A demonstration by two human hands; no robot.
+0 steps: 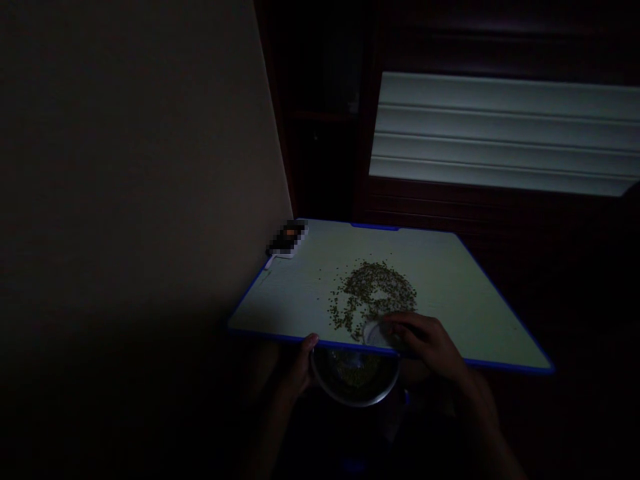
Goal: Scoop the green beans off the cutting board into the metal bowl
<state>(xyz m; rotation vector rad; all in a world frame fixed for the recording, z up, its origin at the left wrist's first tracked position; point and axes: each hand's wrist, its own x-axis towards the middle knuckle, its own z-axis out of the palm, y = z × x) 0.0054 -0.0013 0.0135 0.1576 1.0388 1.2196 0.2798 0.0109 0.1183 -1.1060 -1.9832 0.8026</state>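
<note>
Blue edging (500,365) frames the pale tabletop (460,300) in front of me, and most of the room around it is very dark. Small greenish-brown grains (375,275) lie on the board, thick in a rough arc near its middle and thinning to loose single ones toward the left, with bare patches between them. My right hand (433,343) is over the near edge, thumb and fingers pinched on a translucent, round-edged piece (375,333) that sits at the near side of the grains; its exact shape is too dim to make out. My left hand (303,367) is at the left side of a metal bowl (367,403), with the thumb up against the table's near edge. The rest of those fingers sink into shadow, so I cannot tell whether they are closed on the bowl. The bowl sits just below the near edge, its mouth partly under the board, with more greenish grains inside. At the far left corner of the tabletop lies a pale-edged device (299,247), its face blurred into blocks, right beside the beige wall (150,133). Farther off, a white slatted panel (500,133) is set in dark reddish wood (500,50).
</note>
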